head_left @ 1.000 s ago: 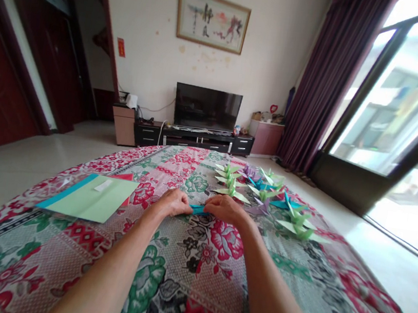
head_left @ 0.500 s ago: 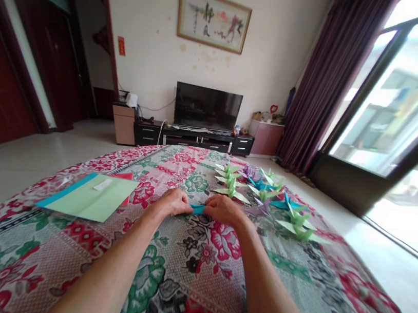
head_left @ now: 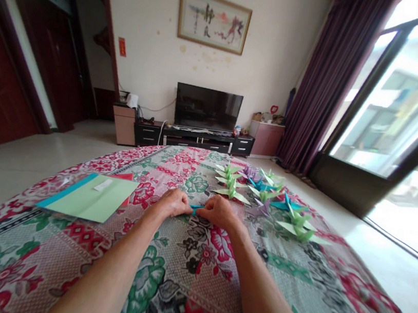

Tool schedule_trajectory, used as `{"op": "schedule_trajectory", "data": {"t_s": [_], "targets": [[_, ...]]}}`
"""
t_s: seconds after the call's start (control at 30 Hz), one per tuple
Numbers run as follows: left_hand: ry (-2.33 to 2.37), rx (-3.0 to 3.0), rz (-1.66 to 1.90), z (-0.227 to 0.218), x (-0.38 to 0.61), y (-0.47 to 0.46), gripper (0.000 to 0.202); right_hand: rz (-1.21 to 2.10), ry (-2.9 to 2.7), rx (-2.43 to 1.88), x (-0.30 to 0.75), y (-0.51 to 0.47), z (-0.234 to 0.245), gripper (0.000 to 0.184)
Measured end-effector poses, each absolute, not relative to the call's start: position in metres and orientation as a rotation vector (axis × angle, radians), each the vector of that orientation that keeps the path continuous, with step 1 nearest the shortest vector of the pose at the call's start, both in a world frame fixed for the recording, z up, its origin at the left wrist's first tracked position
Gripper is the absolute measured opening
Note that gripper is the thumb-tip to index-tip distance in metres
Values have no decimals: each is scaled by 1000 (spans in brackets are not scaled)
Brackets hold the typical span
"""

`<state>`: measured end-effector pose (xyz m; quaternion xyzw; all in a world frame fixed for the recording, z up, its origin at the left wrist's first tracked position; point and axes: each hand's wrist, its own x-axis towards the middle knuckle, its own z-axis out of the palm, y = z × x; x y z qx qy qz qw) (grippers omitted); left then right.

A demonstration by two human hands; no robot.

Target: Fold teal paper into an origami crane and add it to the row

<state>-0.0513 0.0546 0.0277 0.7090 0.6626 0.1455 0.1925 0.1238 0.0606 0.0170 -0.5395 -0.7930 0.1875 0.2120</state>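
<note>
Between my two hands is a small piece of folded blue paper (head_left: 196, 208), mostly covered by fingers. My left hand (head_left: 176, 203) pinches its left end, and my right hand (head_left: 217, 211) grips the right end. Both hands rest low over the flowered tablecloth (head_left: 163, 285). To the right of them stand several folded paper cranes in green (head_left: 232, 192), blue (head_left: 287, 203) and purple (head_left: 263, 208). The exact folds of the blue piece cannot be made out.
A stack of paper sheets (head_left: 89, 202), light green on top with blue and red edges showing, lies at the left. On it is a small white slip (head_left: 103, 185). Beyond the table's far edge stand a television (head_left: 208, 108) and low cabinets (head_left: 148, 132).
My right hand has shifted slightly left, closer to my left hand, and less of the blue paper shows between them. My left hand has barely moved.
</note>
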Motion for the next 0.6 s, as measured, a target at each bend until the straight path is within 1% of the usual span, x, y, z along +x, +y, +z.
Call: {"op": "schedule_trajectory", "data": {"t_s": [0.2,0.43,0.6], "targets": [[1846,2021,428,27,-52,53,21,485,-2173,-1522,122,63,9,25],[1838,2003,467,29,-52,50,22,467,-2186,-1520,123,64,11,22],[1835,1992,470,28,-52,51,21,482,-2244,-1396,129,64,14,14]]}}
